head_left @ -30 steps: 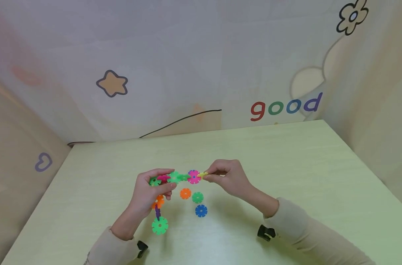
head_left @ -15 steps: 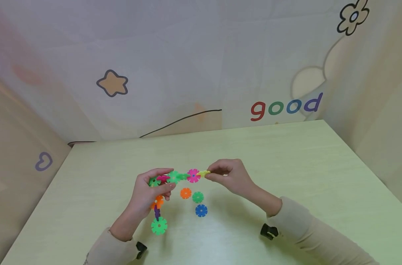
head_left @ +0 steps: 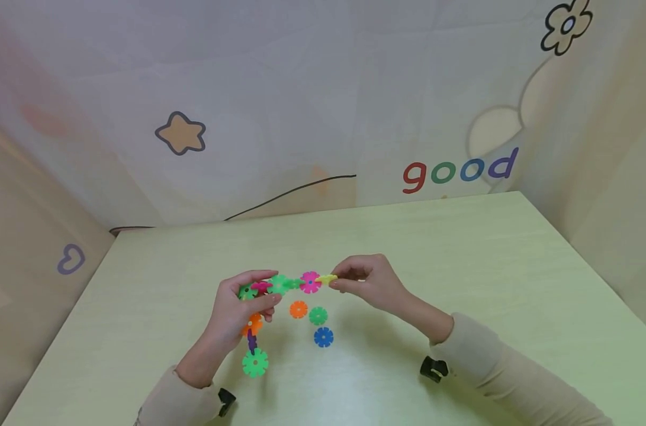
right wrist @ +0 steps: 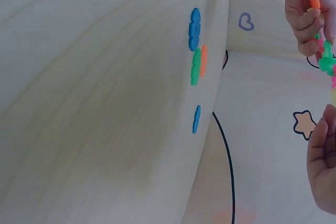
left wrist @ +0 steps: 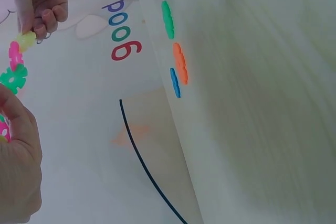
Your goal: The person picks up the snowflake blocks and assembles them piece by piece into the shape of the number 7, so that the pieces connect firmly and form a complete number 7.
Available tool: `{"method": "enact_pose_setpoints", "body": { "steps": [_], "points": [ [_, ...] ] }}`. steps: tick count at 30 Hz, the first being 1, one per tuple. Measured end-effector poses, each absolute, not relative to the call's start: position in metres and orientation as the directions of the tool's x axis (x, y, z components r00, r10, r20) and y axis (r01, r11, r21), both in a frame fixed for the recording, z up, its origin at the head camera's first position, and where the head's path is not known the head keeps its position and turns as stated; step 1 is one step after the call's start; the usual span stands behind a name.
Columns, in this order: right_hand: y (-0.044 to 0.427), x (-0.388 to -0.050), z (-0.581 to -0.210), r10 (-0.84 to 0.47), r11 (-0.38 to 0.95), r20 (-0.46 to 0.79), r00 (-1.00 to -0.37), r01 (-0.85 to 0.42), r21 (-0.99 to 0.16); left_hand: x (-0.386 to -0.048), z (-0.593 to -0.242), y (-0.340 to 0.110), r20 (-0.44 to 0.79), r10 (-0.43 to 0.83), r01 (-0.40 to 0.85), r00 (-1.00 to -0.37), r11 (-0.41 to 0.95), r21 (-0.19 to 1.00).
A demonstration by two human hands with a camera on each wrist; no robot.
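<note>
A bent chain of slotted snowflake discs hangs above the table in the head view. My left hand grips it near the corner, between thumb and fingers, hiding some discs. An orange disc, a purple disc and a bright green disc form the limb towards me. To the right run a light green disc, a pink disc and a yellow disc at the end. My right hand pinches the yellow disc, which meets the pink one's edge.
Loose on the table below the chain lie an orange disc, a green disc and a blue disc. A second, farther blue disc shows in the left wrist view. A printed cloth hangs behind the table.
My right hand has shifted slightly right along the yellow disc, and more of that disc shows. The left hand and the loose discs have stayed nearly in place.
</note>
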State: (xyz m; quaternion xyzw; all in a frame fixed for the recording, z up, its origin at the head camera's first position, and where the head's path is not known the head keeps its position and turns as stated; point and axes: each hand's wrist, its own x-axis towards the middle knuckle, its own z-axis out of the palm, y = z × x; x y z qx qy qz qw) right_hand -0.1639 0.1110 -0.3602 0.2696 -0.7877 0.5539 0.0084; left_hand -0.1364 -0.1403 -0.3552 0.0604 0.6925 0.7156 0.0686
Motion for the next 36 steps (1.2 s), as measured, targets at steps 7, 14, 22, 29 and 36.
{"method": "enact_pose_setpoints", "body": {
  "steps": [7,14,22,29,36],
  "points": [
    [0.121,-0.169,-0.366,-0.453,0.295,0.195,-0.87,-0.352,-0.888,-0.142,-0.359,-0.147,-0.006,0.158,-0.011,-0.987,-0.034,0.999],
    [0.122,-0.171,-0.379,-0.588,0.389,0.063,-0.807,-0.35,-0.852,-0.148,-0.361,-0.151,-0.027,0.114,-0.031,-0.993,-0.026,0.999],
    [0.116,-0.168,-0.396,-0.644,0.445,-0.021,-0.765,-0.352,-0.823,-0.156,-0.362,-0.152,-0.048,0.11,-0.048,-0.993,-0.005,0.999],
    [0.11,-0.162,-0.409,-0.658,0.458,-0.09,-0.748,-0.303,-0.836,-0.163,-0.364,-0.153,-0.055,0.113,-0.055,-0.992,0.004,0.998],
    [0.104,-0.163,-0.413,-0.684,0.477,-0.096,-0.724,-0.343,-0.809,-0.166,-0.364,-0.156,-0.055,0.12,-0.053,-0.991,0.021,0.998]
  ]
}}
